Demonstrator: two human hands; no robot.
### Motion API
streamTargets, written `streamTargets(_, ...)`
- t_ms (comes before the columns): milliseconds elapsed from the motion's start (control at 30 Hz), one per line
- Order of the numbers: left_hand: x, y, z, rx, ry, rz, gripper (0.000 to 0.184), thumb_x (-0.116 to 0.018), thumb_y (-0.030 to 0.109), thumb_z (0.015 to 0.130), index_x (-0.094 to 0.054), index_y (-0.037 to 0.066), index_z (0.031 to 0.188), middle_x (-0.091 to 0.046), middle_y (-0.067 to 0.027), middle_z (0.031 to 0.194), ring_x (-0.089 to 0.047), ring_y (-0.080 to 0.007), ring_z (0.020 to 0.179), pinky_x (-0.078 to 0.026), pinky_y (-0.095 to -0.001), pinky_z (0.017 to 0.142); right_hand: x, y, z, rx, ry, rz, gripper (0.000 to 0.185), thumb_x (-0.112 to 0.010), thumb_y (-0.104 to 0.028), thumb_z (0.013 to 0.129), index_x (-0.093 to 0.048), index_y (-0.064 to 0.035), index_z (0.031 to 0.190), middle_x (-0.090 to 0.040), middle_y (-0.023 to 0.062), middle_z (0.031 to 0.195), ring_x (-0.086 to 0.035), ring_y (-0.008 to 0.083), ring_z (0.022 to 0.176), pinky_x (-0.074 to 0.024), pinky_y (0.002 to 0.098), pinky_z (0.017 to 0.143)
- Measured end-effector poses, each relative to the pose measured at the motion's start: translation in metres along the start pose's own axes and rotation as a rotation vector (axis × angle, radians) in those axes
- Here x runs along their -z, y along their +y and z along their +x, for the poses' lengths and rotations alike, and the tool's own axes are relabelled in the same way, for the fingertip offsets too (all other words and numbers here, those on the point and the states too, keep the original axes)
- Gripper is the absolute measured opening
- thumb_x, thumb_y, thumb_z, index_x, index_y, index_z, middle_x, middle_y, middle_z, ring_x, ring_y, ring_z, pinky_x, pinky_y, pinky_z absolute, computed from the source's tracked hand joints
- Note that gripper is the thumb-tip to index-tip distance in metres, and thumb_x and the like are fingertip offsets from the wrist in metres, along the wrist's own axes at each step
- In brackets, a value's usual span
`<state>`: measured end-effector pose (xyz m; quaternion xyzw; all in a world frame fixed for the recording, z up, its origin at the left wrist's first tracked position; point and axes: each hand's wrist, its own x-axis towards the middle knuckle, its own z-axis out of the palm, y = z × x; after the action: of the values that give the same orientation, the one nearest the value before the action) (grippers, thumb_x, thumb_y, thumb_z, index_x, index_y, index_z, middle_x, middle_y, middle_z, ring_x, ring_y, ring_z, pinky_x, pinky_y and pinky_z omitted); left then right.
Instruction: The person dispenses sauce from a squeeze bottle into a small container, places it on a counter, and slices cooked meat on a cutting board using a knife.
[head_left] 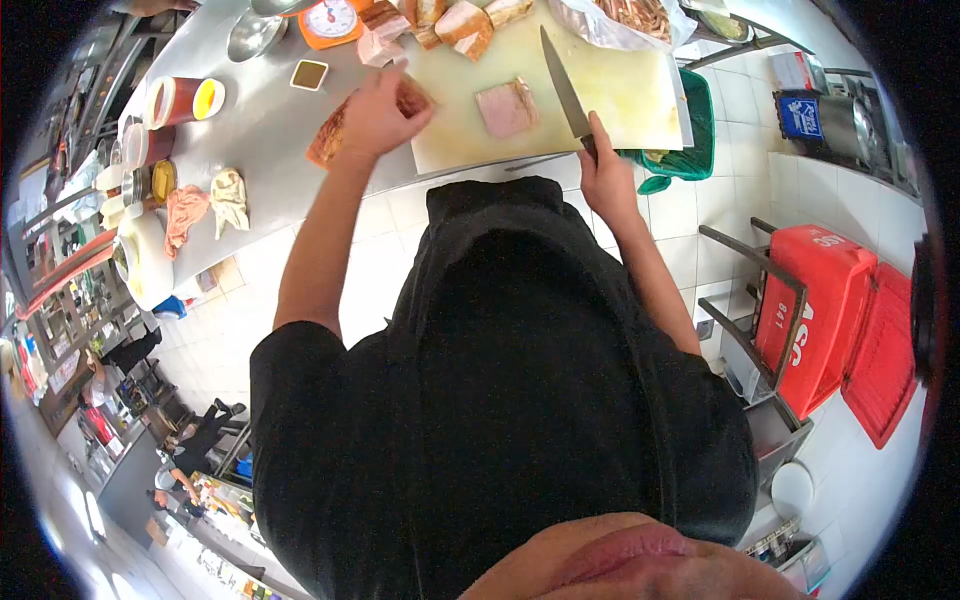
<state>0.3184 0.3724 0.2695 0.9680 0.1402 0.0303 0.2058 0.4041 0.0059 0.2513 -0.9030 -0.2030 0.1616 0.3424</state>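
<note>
In my right hand (608, 182) is the dark handle of a kitchen knife (566, 88), its long blade lying over the cutting board (455, 140) and pointing away from me. A pale slice of meat (507, 108) lies flat on the board, left of the blade. Over a long brown-skinned slab of roast meat (328, 138), beside the board's left edge, my left hand (385, 112) is closed with its fingers drawn together. What its fingertips hold, if anything, is hidden. Just beyond them sits a smaller pinkish piece of meat (378, 48).
Thick meat chunks (466, 30) line the board's far side, near a plastic bag of cut strips (640, 20). An orange scale (330, 22), metal bowl (256, 38) and sauce dish (309, 75) stand on the steel table (270, 120). A green bin (700, 125) adjoins the board's right.
</note>
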Motion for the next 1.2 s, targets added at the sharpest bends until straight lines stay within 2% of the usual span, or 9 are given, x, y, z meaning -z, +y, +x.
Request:
streamTargets(67,-0.034,0.002,-0.009,-0.024,-0.006,0.148,0.073,-0.085,0.042,0.078,-0.059,0.011,0.138,-0.063,-0.0192,0.124,-0.061,-0.0366,0.117,-0.05,-0.0489,0.101,-0.007,0.011,0.005,-0.008,-0.05,-0.028,0.065,-0.059,-0.013,0.099,-0.035,-0.0162,0.159,-0.07,0.0308,0.111,-0.067,0.0498,0.101,-0.0541,0.0521,0.085)
streamTargets(167,-0.045,0.02,-0.01,-0.213,0.287,0.122,0.067,-0.079,0.04,0.078,-0.06,0.015,0.136,-0.057,-0.0196,0.134,-0.058,-0.039,0.121,-0.048,-0.0526,0.1,0.008,0.008,0.006,-0.013,-0.126,-0.058,0.069,-0.058,-0.014,0.098,-0.03,-0.0171,0.161,-0.069,0.0331,0.106,-0.066,0.0508,0.097,-0.0523,0.0553,0.084)
streamTargets(400,-0.113,0.075,0.031,-0.434,0.128,0.084,0.03,-0.071,0.023,0.083,-0.07,0.012,0.11,-0.063,-0.0132,0.124,-0.059,-0.0336,0.12,-0.048,-0.0479,0.098,0.007,0.043,-0.004,0.096,-0.078,0.049,0.074,-0.059,-0.01,0.094,-0.032,-0.0227,0.161,-0.067,0.034,0.091,-0.066,0.0516,0.086,-0.0515,0.0585,0.079)
streamTargets(533,-0.146,0.105,0.035,-0.396,0.168,0.023,0.017,-0.068,0.019,0.084,-0.071,0.014,0.099,-0.067,-0.0062,0.109,-0.062,-0.0283,0.11,-0.048,-0.0452,0.092,0.021,0.055,-0.021,0.151,0.0,0.064,0.069,-0.06,-0.011,0.095,-0.037,-0.022,0.159,-0.069,0.0312,0.095,-0.067,0.05,0.088,-0.0532,0.0558,0.079)
streamTargets(567,-0.151,0.113,0.033,-0.39,0.221,0.027,0.013,-0.067,0.019,0.084,-0.072,0.014,0.095,-0.068,-0.0048,0.104,-0.063,-0.0266,0.107,-0.049,-0.0444,0.09,0.028,0.058,-0.023,0.124,-0.027,0.095,0.068,-0.062,-0.008,0.096,-0.038,-0.0203,0.159,-0.069,0.0311,0.115,-0.066,0.0491,0.105,-0.0536,0.0496,0.089)
streamTargets(667,-0.168,0.136,0.027,-0.407,0.302,0.08,0.013,-0.068,0.021,0.084,-0.073,0.016,0.095,-0.068,-0.003,0.1,-0.064,-0.0251,0.104,-0.047,-0.0422,0.086,0.035,0.059,-0.022,0.053,-0.06,0.075,0.066,-0.06,-0.008,0.098,-0.038,-0.0197,0.159,-0.069,0.03,0.114,-0.068,0.0476,0.102,-0.0544,0.0482,0.087)
streamTargets(967,-0.166,0.137,0.003,-0.287,0.352,-0.042,0.029,-0.075,0.027,0.083,-0.072,0.017,0.11,-0.068,-0.0057,0.108,-0.063,-0.0292,0.107,-0.046,-0.0467,0.091,0.034,0.027,-0.003,0.27,0.065,-0.005,0.068,-0.062,-0.005,0.097,-0.039,-0.0171,0.159,-0.069,0.0306,0.11,-0.069,0.0453,0.099,-0.0559,0.046,0.084)
streamTargets(1067,-0.156,0.124,-0.009,-0.24,0.366,-0.091,0.029,-0.074,0.026,0.083,-0.072,0.016,0.111,-0.068,-0.0077,0.111,-0.061,-0.031,0.11,-0.046,-0.0478,0.094,0.034,0.011,0.005,0.505,0.257,0.072,0.07,-0.061,-0.009,0.096,-0.036,-0.0214,0.16,-0.069,0.0263,0.092,-0.07,0.0444,0.082,-0.0558,0.0538,0.071)
streamTargets(1200,-0.155,0.111,-0.022,-0.204,0.341,-0.054,0.027,-0.074,0.023,0.084,-0.071,0.013,0.108,-0.067,-0.0089,0.114,-0.061,-0.0323,0.111,-0.047,-0.0483,0.095,0.02,0.008,0.01,0.394,0.152,-0.018,0.071,-0.059,-0.007,0.096,-0.033,-0.0185,0.161,-0.071,0.0286,0.092,-0.069,0.0469,0.084,-0.056,0.0518,0.078)
